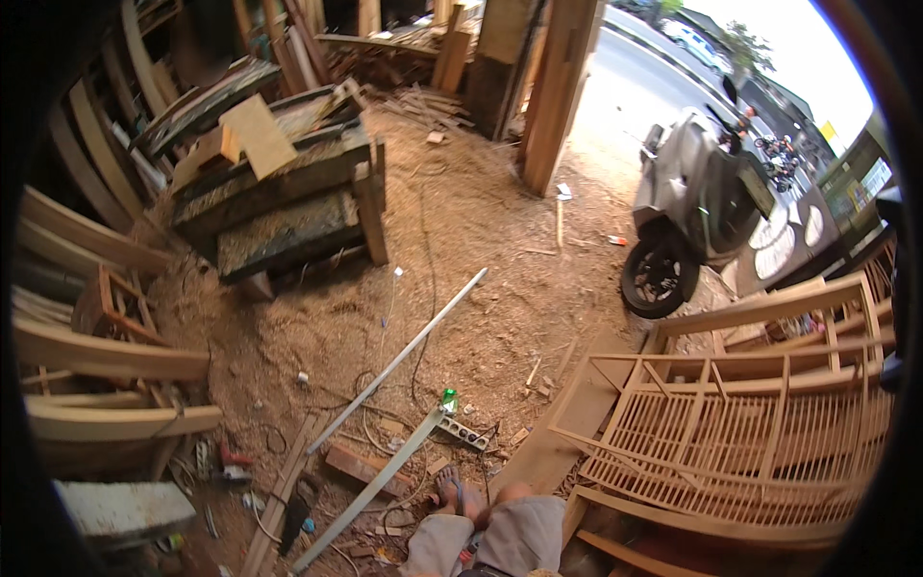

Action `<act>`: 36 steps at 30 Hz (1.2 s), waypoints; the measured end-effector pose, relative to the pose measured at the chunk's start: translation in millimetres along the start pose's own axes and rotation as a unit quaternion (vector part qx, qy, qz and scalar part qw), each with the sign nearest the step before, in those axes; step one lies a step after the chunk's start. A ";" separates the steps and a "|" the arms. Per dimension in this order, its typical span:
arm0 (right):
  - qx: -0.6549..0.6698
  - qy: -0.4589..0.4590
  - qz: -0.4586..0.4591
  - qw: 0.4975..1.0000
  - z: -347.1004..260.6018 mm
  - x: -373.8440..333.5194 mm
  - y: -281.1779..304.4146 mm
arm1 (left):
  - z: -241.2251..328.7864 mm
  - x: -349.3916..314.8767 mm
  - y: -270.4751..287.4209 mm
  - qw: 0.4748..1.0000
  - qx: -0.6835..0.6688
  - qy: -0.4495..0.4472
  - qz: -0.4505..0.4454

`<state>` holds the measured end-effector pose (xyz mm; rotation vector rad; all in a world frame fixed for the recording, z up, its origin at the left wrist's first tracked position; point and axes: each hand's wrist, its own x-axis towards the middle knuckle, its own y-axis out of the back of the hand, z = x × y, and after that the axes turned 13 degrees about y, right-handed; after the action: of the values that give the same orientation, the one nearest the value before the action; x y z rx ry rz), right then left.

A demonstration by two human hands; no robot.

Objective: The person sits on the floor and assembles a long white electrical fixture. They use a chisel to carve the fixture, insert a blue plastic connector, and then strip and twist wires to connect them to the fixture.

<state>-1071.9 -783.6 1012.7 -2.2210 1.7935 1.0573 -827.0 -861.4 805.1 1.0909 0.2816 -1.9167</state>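
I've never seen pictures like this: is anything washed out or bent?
In the head view, the sky glares white and the road looks washed out; the lattice seems bowed toward the rim, probably by the lens; black rings the picture.

Pale-gry bar, off-wht pwr strip, gry shorts, lt-brn stripe-slatted frame.

The brown, apparently sawdust-covered floor carries a long pale straight bar and a white rectangular power strip.
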 end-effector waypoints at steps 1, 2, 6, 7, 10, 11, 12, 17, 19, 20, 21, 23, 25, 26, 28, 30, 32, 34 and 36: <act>-0.006 -0.031 -0.017 0.999 7.7 7.5 0.6 | -5.4 3.7 0.2 1.000 -0.015 0.013 0.013; -0.013 -0.070 -0.031 0.997 15.4 14.4 -1.6 | -11.0 8.6 0.8 0.999 -0.031 0.025 0.025; -0.065 -0.180 -0.162 0.968 52.2 88.9 11.5 | -32.6 36.9 -3.8 0.991 -0.090 0.069 0.067; -0.082 -0.138 -0.215 0.963 59.6 111.6 19.5 | -38.9 46.8 -5.7 0.988 -0.107 0.078 0.077; -0.194 -0.071 -0.326 0.922 90.6 188.9 28.9 | -62.6 99.4 -10.9 0.981 -0.141 0.074 0.112; -0.225 -0.039 -0.387 0.893 107.8 226.1 33.2 | -75.7 120.3 -12.6 0.979 -0.151 0.066 0.123; -0.250 -0.013 -0.446 0.859 125.9 262.6 31.4 | -91.4 137.8 -13.7 0.977 -0.157 0.045 0.139; -0.353 -0.092 -0.195 0.910 229.3 441.2 12.2 | -190.2 298.1 -2.8 0.960 -0.182 -0.056 0.207; -0.287 -0.045 -0.050 0.956 265.9 502.5 -6.5 | -222.8 402.4 13.8 0.963 -0.203 -0.052 0.168; -0.301 -0.058 -0.002 0.952 285.3 526.7 -22.7 | -232.3 448.1 19.3 0.955 -0.132 -0.130 0.234; -0.300 0.006 0.007 0.954 304.0 550.5 -39.6 | -237.9 483.9 21.5 0.963 -0.158 -0.128 0.178; -0.333 0.060 -0.075 0.938 332.1 589.3 -66.4 | -241.8 544.3 20.3 0.963 -0.083 -0.180 0.180; -0.366 0.084 -0.150 0.915 355.4 619.0 -88.9 | -239.9 586.4 13.3 0.982 -0.083 -0.154 0.068; -0.376 0.055 -0.170 0.909 363.1 629.0 -97.7 | -238.9 598.1 7.2 0.991 -0.052 -0.123 0.021; -0.360 0.175 -0.171 0.900 377.3 645.7 -114.2 | -239.5 612.6 -2.4 0.987 -0.016 -0.155 -0.030; -0.308 0.217 -0.116 0.919 386.2 650.6 -123.8 | -237.5 618.3 -11.5 0.981 0.073 -0.177 0.000; -0.211 0.299 -0.038 0.930 393.6 648.3 -128.7 | -235.9 617.8 -16.0 0.984 0.134 -0.114 0.026; -0.167 0.290 0.013 0.942 398.4 641.2 -125.7 | -234.3 615.7 -13.8 0.986 0.140 -0.091 0.022; -0.165 0.258 0.028 0.952 404.3 627.8 -111.1 | -232.3 616.0 -16.8 0.987 0.127 -0.097 0.004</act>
<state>-1112.2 -1073.4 316.7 -2.8825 1.9920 0.8949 -841.4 -1080.7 184.3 1.0539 -0.0794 -2.0741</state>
